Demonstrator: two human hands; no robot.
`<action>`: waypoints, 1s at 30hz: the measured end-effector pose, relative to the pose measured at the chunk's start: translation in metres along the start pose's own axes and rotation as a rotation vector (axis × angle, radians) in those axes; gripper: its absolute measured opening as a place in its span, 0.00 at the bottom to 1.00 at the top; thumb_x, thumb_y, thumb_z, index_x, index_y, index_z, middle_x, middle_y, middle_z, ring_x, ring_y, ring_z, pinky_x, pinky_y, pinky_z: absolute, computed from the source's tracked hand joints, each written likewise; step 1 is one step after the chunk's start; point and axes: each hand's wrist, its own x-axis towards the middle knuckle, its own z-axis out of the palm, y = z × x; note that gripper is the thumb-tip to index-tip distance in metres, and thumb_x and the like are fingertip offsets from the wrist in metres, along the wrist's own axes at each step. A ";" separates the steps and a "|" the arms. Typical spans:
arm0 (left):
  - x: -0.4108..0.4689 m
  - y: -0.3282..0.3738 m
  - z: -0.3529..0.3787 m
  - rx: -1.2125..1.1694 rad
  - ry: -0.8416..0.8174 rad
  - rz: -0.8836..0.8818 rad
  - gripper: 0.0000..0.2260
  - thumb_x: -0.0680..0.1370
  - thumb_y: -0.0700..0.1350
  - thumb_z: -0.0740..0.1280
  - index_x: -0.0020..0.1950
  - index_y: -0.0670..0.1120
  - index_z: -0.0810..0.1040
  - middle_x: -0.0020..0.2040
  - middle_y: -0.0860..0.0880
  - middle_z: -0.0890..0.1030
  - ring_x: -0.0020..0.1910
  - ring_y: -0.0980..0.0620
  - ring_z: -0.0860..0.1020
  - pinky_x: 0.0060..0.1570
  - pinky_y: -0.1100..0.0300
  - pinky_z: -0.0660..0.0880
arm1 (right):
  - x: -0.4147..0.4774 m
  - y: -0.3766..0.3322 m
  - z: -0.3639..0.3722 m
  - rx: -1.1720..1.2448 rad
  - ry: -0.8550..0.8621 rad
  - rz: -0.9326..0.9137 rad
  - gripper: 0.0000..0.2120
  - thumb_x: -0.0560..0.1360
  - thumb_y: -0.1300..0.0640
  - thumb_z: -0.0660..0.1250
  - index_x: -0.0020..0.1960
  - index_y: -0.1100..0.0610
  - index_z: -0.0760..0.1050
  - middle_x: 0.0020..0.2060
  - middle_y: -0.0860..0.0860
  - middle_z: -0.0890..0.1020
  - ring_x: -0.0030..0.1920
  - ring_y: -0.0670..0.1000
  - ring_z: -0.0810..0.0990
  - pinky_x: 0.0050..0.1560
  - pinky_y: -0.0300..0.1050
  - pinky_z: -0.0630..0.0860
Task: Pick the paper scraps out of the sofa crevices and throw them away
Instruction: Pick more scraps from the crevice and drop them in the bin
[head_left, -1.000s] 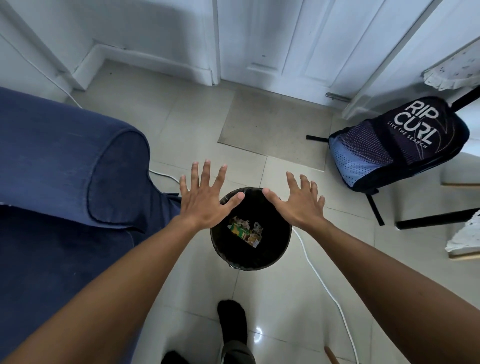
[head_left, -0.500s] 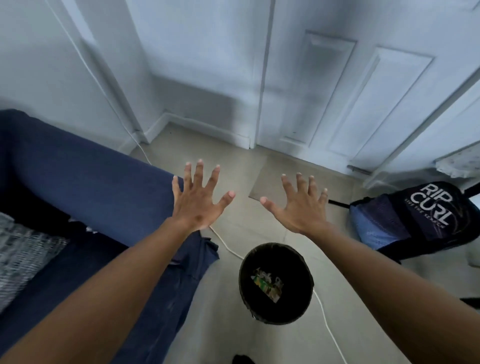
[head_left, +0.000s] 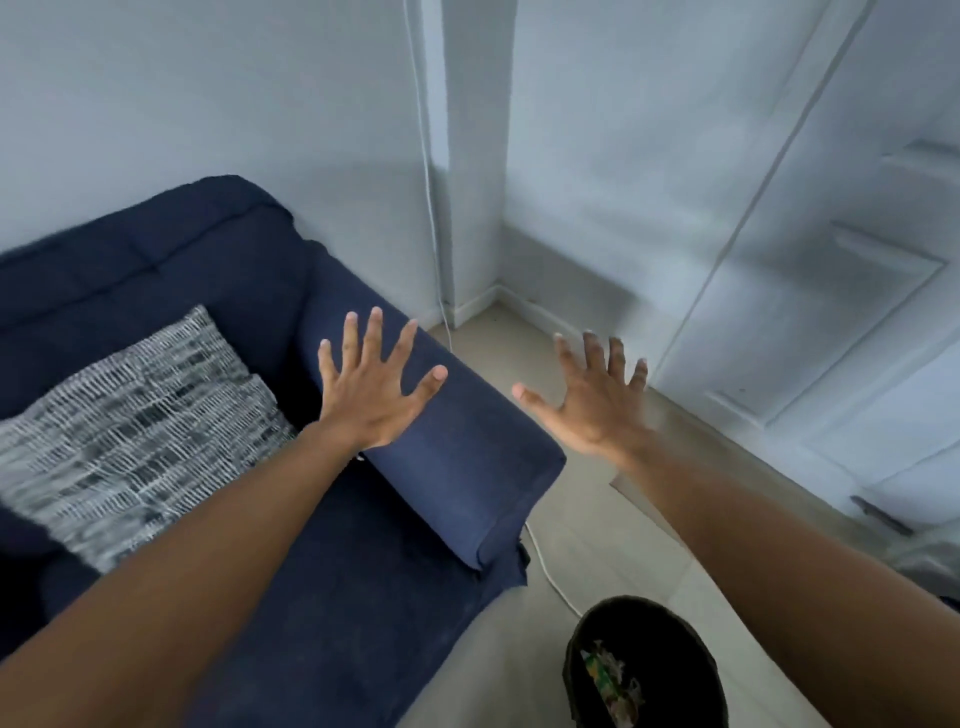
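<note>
A dark blue sofa (head_left: 218, 291) fills the left side, its armrest (head_left: 467, 457) running toward the lower right. My left hand (head_left: 371, 395) is spread flat over the armrest, fingers apart, holding nothing. My right hand (head_left: 592, 400) hovers over the floor to the right of the armrest, also spread and holding nothing. A black bin (head_left: 665, 629) stands on the floor at the bottom right, with paper scraps (head_left: 610, 675) inside it. No scraps show in the sofa crevices from here.
A grey patterned cushion (head_left: 135, 426) lies on the sofa seat. A white cable (head_left: 545, 566) runs down the wall corner and across the tiled floor past the bin. A white panelled door (head_left: 831, 312) stands at the right.
The view has swung left and up from the bin to the sofa. Both hands stayed spread and shifted from above the bin to the armrest area.
</note>
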 end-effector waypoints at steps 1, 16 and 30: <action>-0.004 -0.016 -0.006 0.000 0.003 -0.030 0.40 0.71 0.78 0.36 0.79 0.62 0.40 0.80 0.50 0.35 0.76 0.47 0.29 0.73 0.36 0.35 | 0.006 -0.017 0.001 0.007 0.003 -0.027 0.52 0.65 0.16 0.40 0.81 0.45 0.45 0.82 0.55 0.49 0.80 0.62 0.42 0.74 0.72 0.42; -0.095 -0.199 -0.041 0.037 0.010 -0.393 0.37 0.72 0.77 0.35 0.78 0.63 0.38 0.79 0.48 0.33 0.76 0.43 0.29 0.71 0.33 0.33 | 0.034 -0.221 0.037 0.019 -0.071 -0.395 0.50 0.67 0.18 0.42 0.81 0.44 0.42 0.82 0.54 0.46 0.80 0.61 0.38 0.74 0.69 0.39; -0.079 -0.222 0.026 -0.163 -0.051 -0.397 0.35 0.75 0.74 0.41 0.79 0.62 0.43 0.82 0.47 0.46 0.79 0.42 0.43 0.74 0.37 0.45 | 0.037 -0.260 0.106 0.156 -0.251 -0.397 0.47 0.71 0.22 0.49 0.82 0.47 0.43 0.81 0.56 0.47 0.80 0.59 0.39 0.77 0.63 0.49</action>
